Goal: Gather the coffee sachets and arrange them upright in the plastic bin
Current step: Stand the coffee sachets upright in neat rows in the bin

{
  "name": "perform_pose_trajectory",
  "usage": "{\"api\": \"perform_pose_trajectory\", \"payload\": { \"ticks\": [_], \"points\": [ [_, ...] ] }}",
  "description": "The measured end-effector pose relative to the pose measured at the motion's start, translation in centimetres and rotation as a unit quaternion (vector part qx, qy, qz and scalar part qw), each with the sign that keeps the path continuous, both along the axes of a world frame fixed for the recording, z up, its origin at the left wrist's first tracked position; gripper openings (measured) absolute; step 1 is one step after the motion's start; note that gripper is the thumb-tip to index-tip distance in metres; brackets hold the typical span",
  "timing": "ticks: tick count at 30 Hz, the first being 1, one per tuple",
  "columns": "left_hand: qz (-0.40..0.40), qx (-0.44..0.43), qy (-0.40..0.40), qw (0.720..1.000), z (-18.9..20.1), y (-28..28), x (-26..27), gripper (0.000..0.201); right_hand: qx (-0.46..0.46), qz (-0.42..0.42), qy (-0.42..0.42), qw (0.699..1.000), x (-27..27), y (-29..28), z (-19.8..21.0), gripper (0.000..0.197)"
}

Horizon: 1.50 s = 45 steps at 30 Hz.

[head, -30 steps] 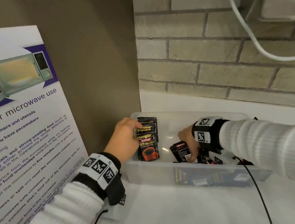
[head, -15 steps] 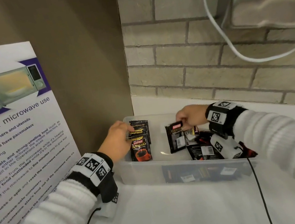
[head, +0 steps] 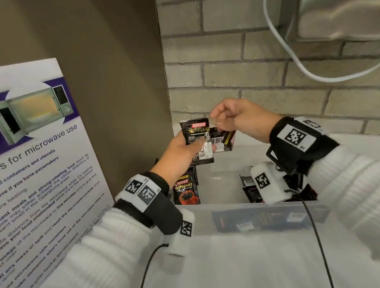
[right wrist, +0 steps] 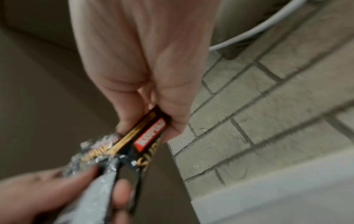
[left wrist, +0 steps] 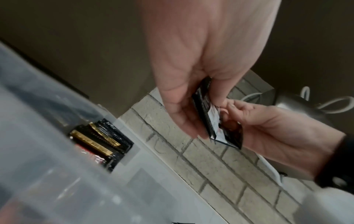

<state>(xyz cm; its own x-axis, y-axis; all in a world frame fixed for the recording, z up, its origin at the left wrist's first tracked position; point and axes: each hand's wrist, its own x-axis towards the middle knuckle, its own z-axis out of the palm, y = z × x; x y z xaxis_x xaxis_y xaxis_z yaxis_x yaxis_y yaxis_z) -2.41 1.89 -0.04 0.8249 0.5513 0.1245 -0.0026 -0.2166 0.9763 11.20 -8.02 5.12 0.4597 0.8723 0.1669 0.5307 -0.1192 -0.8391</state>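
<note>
Sachets point(head: 198, 142) risk slipping and falling flat into the bin point(head: 220, 208) if the pinches loosen mid-transfer. Left hand point(head: 178, 153) pinches one upright; right hand point(head: 238, 120) pinches another's top edge just behind it, both above the bin's far left corner.

Held sachets point(head: 198, 142): black, gold "Supremo" print, upright above the bin, overlapping.
Standing sachets point(head: 186, 190): upright at the bin's left end.
Loose sachets point(head: 249, 188): lay jumbled right.
Plastic bin point(head: 196, 216): translucent, open.
</note>
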Motion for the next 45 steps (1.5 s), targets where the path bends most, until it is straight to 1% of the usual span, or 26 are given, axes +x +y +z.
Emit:
{"api": "perform_pose_trajectory", "payload": {
  "ticks": [1, 3, 5, 7, 8, 10, 12, 13, 15, 17, 20, 22, 24, 27, 30, 32, 33, 35, 37, 39, 41, 43, 44, 45],
  "points": [
    [-0.002, -0.029, -0.011, 1.000, 0.1, 0.0, -0.3, 0.021, 0.033, -0.024, 0.050, 0.998, -0.1, 0.0, -0.5, 0.021],
    [-0.013, -0.082, -0.028, 0.996, 0.0, 0.1, -0.6, 0.026, 0.088, -0.056, 0.146, 0.984, -0.5, 0.1, -1.4, 0.023],
    [-0.014, -0.117, -0.036, 0.992, 0.0, 0.3, -1.0, 0.027, 0.109, -0.086, 0.200, 0.970, -1.0, 0.2, -2.2, 0.024],
    [-0.024, -0.155, -0.033, 0.987, -0.1, 0.5, -1.4, 0.030, 0.111, -0.111, 0.218, 0.963, -1.4, 0.4, -2.7, 0.020],
    [-0.028, -0.157, -0.023, 0.987, -0.1, 0.6, -1.5, 0.034, 0.112, -0.127, 0.216, 0.962, -1.7, 0.6, -3.0, 0.020],
    [-0.014, -0.148, -0.001, 0.989, -0.3, 0.9, -1.5, 0.047, 0.122, -0.165, 0.210, 0.956, -2.0, 1.0, -3.7, 0.020],
    [-0.010, -0.170, 0.005, 0.985, -0.4, 1.2, -1.3, 0.058, 0.128, -0.206, 0.212, 0.947, -2.3, 1.3, -4.3, 0.024],
    [-0.022, -0.195, -0.006, 0.981, -0.5, 1.3, -1.2, 0.056, 0.135, -0.223, 0.219, 0.940, -2.4, 1.5, -4.6, 0.025],
    [-0.041, -0.217, -0.029, 0.975, -1.0, 1.5, -1.2, 0.040, 0.165, -0.247, 0.238, 0.925, -2.7, 1.7, -5.2, 0.022],
    [-0.026, -0.170, -0.014, 0.985, -1.4, 1.6, -1.2, 0.031, 0.203, -0.273, 0.260, 0.904, -3.2, 2.1, -5.7, 0.022],
    [-0.004, -0.082, 0.025, 0.996, -1.9, 1.4, -1.3, 0.023, 0.233, -0.300, 0.300, 0.875, -3.9, 2.7, -6.4, 0.025],
    [0.008, -0.040, 0.031, 0.999, -2.0, 1.2, -1.3, 0.019, 0.235, -0.298, 0.300, 0.875, -4.1, 3.1, -6.7, 0.024],
    [0.025, 0.004, 0.047, 0.999, -2.1, 1.1, -1.1, 0.019, 0.236, -0.272, 0.314, 0.878, -4.4, 3.4, -6.6, 0.018],
    [0.023, 0.029, 0.072, 0.997, -2.2, 1.0, -0.9, 0.019, 0.238, -0.230, 0.351, 0.876, -4.9, 3.5, -6.2, 0.017],
    [0.044, 0.036, 0.079, 0.995, -2.6, 0.7, -0.8, 0.028, 0.241, -0.179, 0.384, 0.873, -5.0, 3.6, -5.9, 0.013],
    [0.072, 0.026, 0.049, 0.996, -2.5, 0.4, -0.7, 0.039, 0.250, -0.154, 0.404, 0.867, -5.0, 3.5, -5.9, 0.022],
    [0.089, 0.013, 0.026, 0.996, -2.3, 0.3, -0.7, 0.046, 0.245, -0.145, 0.401, 0.871, -5.0, 3.3, -6.0, 0.027],
    [0.112, -0.022, -0.009, 0.993, -2.0, 0.3, -0.6, 0.056, 0.196, -0.125, 0.380, 0.895, -5.3, 3.0, -6.3, 0.033],
    [0.112, -0.022, -0.023, 0.993, -1.8, 0.5, -0.7, 0.060, 0.139, -0.083, 0.354, 0.921, -5.9, 3.0, -6.8, 0.031],
    [0.111, 0.013, -0.008, 0.994, -1.9, 0.7, -0.7, 0.054, 0.105, -0.062, 0.299, 0.947, -6.6, 3.1, -7.2, 0.026],
    [0.116, 0.026, 0.009, 0.993, -2.0, 0.8, -0.8, 0.041, 0.081, -0.074, 0.217, 0.970, -7.1, 3.3, -7.2, 0.025],
    [0.112, 0.030, 0.026, 0.993, -2.3, 0.8, -0.8, 0.027, 0.064, -0.101, 0.159, 0.980, -7.2, 3.8, -7.2, 0.020],
    [0.114, 0.057, 0.054, 0.990, -2.4, 1.1, -0.9, 0.021, 0.056, -0.115, 0.139, 0.982, -7.1, 4.0, -7.3, 0.014],
    [0.120, 0.100, 0.095, 0.983, -2.5, 1.4, -1.0, 0.018, 0.047, -0.133, 0.126, 0.982, -7.1, 4.1, -7.4, 0.014]
  ]
}}
